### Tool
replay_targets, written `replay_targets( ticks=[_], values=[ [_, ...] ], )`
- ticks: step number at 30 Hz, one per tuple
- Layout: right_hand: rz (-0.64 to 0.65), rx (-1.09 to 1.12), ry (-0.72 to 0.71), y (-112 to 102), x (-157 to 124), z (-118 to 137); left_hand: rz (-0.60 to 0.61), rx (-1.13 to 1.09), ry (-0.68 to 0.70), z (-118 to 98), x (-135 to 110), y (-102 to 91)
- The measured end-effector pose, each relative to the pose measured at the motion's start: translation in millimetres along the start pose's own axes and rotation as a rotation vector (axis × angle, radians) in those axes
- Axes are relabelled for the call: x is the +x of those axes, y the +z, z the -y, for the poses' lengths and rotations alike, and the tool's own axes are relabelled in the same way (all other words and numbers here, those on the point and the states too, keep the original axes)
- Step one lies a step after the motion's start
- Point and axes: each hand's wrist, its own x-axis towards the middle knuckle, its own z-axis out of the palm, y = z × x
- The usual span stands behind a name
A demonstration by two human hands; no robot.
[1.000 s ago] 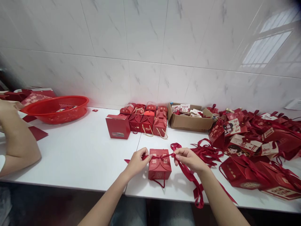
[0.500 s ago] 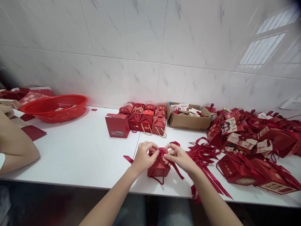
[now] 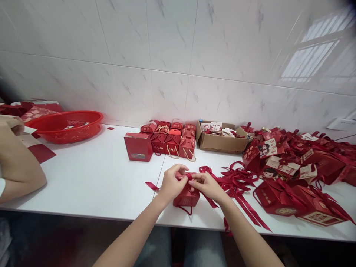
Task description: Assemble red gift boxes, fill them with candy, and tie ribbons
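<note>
A small red gift box [image 3: 185, 200] stands upright near the table's front edge, with a dark red cord handle hanging over its front. Both my hands are over its top. My left hand [image 3: 174, 182] pinches a dark red ribbon [image 3: 189, 177] at the box's top from the left. From the right, my right hand [image 3: 208, 185] grips the same ribbon between thumb and fingers. One ribbon tail [image 3: 152, 186] sticks out to the left, and another hangs to the right of the box. My fingers partly hide the ribbon and the box top.
Loose ribbons [image 3: 240, 181] lie to the right, before a heap of finished-looking red boxes [image 3: 278, 200]. Small boxes [image 3: 172, 142] and a cardboard carton [image 3: 222, 142] stand by the wall. At left are a red basin [image 3: 69, 135] and another person's arm [image 3: 20, 163].
My right hand has shifted slightly left and down, its fingers now flatter over the ribbon. The left hand has barely moved. At far left, the other person's hand has lifted a pale piece.
</note>
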Motion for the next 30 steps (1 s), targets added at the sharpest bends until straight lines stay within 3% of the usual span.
replay_targets(
  ticks=[3,7,10,14,17,21,24,27,30],
  values=[
    [-0.071,-0.043,-0.028,2,4,-2,0.010,-0.018,-0.050,3,-2,-1.2],
    [-0.194,-0.118,-0.069,5,5,-5,0.049,-0.013,-0.116,19,-12,-16.8],
    [-0.198,-0.146,-0.087,8,5,-5,0.073,0.015,-0.235,38,-23,-25.5],
    [-0.210,-0.168,-0.085,13,8,-5,0.193,0.017,-0.351,51,-30,-25.5],
    [-0.265,-0.200,-0.068,18,13,-6,0.289,-0.068,-0.378,42,-26,-31.5],
    [-0.350,-0.301,-0.090,28,14,-6,0.426,-0.213,-0.333,10,-11,-50.2],
    [-0.336,-0.389,-0.164,31,9,-2,0.493,-0.288,-0.262,-12,8,-53.0],
    [-0.276,-0.456,-0.241,30,4,1,0.470,-0.357,-0.201,-18,26,-41.8],
    [-0.287,-0.498,-0.270,29,3,-2,0.391,-0.423,-0.162,-8,33,-28.7]
  ],
)
